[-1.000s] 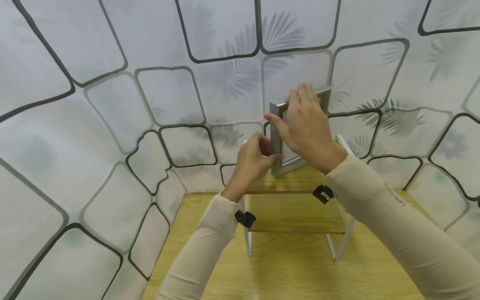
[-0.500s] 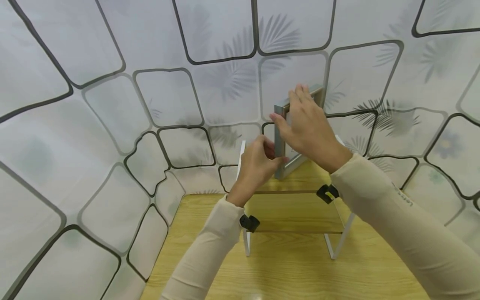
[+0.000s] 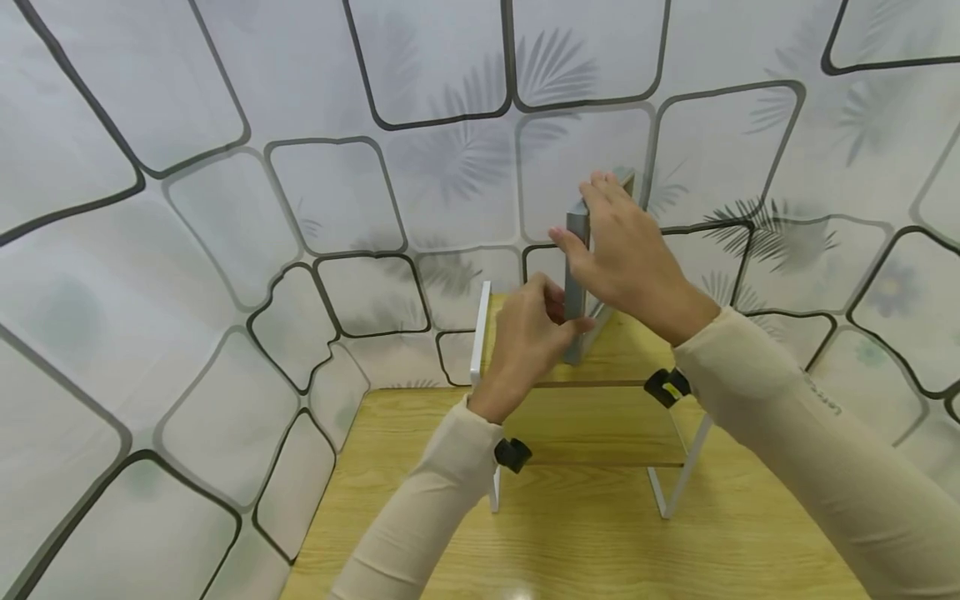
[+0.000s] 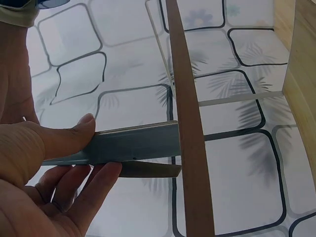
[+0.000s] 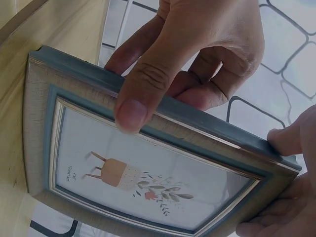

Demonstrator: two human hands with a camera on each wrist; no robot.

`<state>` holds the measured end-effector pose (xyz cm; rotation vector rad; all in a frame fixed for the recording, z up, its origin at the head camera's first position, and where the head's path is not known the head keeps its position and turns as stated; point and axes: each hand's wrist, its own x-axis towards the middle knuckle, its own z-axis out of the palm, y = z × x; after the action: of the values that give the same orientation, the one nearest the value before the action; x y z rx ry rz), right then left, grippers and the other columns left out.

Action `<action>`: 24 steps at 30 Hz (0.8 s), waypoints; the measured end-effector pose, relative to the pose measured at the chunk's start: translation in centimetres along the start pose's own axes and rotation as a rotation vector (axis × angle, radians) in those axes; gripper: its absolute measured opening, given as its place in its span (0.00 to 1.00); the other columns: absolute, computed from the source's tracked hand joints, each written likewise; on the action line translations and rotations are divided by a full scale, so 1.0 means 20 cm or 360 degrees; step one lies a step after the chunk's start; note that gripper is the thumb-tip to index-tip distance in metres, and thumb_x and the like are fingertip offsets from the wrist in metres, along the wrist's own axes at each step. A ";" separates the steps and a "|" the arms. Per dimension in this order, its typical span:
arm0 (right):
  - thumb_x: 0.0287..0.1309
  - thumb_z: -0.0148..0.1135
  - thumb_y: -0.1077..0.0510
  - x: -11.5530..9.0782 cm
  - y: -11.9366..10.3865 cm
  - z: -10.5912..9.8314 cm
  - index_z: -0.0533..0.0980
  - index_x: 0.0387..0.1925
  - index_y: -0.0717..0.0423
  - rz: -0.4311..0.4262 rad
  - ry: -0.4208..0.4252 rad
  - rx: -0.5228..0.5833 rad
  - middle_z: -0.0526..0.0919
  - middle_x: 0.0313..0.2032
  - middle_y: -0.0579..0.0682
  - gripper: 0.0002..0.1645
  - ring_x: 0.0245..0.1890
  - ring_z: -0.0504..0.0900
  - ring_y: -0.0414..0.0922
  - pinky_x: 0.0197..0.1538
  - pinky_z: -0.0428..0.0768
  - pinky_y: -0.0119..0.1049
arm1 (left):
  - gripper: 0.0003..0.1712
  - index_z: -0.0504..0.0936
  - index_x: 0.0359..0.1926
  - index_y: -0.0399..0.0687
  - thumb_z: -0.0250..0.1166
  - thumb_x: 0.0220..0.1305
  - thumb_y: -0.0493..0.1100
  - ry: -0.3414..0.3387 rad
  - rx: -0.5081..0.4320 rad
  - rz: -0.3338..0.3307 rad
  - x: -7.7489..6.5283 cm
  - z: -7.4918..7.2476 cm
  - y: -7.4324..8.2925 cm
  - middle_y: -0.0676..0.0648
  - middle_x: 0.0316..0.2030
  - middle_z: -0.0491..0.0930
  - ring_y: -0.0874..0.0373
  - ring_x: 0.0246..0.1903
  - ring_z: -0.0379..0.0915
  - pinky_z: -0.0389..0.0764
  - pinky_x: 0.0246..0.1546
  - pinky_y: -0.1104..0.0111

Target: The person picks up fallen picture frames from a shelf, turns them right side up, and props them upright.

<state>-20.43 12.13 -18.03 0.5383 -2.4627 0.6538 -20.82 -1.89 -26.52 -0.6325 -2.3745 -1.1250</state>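
A picture frame (image 5: 163, 168) with a grey-blue edge, a woven-looking border and a plant print stands upright on the upper board (image 3: 630, 350) of a small wooden shelf. In the head view it is nearly edge-on, its front facing right. My left hand (image 3: 536, 342) pinches its side edge low down, thumb (image 5: 143, 98) on the front and fingers behind. At the top corner my right hand (image 3: 633, 258) grips the frame, fingers over the top and thumb at the side. A thin support leg (image 4: 150, 169) shows behind the frame.
White metal legs (image 3: 675, 492) carry the shelf, which has a lower board (image 3: 592, 425). It stands on a wood-grain tabletop (image 3: 570, 550). Patterned fabric or paper walls (image 3: 465, 192) rise close behind and to the left (image 3: 217, 417).
The picture frame has turned from showing its front to nearly edge-on, its near side edge swinging rightward. Both hands have shifted slightly right with it, keeping their hold.
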 end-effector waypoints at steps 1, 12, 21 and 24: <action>0.74 0.55 0.50 0.00 0.01 0.00 0.58 0.72 0.76 -0.0005 0.0000 0.0007 0.55 0.74 0.70 0.40 0.77 0.49 0.60 0.75 0.52 0.58 | 0.22 0.76 0.38 0.41 0.81 0.54 0.45 0.0003 0.0000 0.0007 0.00 0.00 0.00 0.47 0.31 0.82 0.60 0.28 0.78 0.78 0.28 0.74; 0.75 0.54 0.51 -0.01 0.08 -0.04 0.58 0.73 0.73 -0.0064 -0.0048 0.0120 0.57 0.74 0.68 0.38 0.77 0.50 0.60 0.75 0.52 0.58 | 0.16 0.78 0.40 0.43 0.77 0.58 0.41 -0.0035 -0.0100 0.0027 -0.01 0.03 0.03 0.49 0.35 0.82 0.61 0.33 0.81 0.79 0.33 0.74; 0.75 0.55 0.53 -0.02 0.16 -0.08 0.58 0.74 0.71 -0.0173 -0.0090 0.0176 0.57 0.74 0.68 0.37 0.77 0.50 0.60 0.76 0.52 0.56 | 0.10 0.83 0.45 0.41 0.71 0.66 0.40 -0.0132 -0.0239 0.0038 -0.03 0.02 0.04 0.48 0.39 0.85 0.63 0.38 0.83 0.81 0.39 0.80; 0.75 0.55 0.53 -0.02 0.18 -0.09 0.58 0.74 0.70 -0.0209 -0.0097 0.0193 0.57 0.75 0.67 0.37 0.77 0.51 0.60 0.76 0.52 0.55 | 0.10 0.85 0.47 0.41 0.70 0.67 0.40 -0.0132 -0.0170 0.0058 -0.04 0.00 0.03 0.49 0.40 0.87 0.63 0.39 0.84 0.81 0.40 0.79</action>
<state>-21.22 16.00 -18.09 0.7708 -2.4302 0.7457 -19.85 -1.73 -26.63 -0.7701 -2.3735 -1.2389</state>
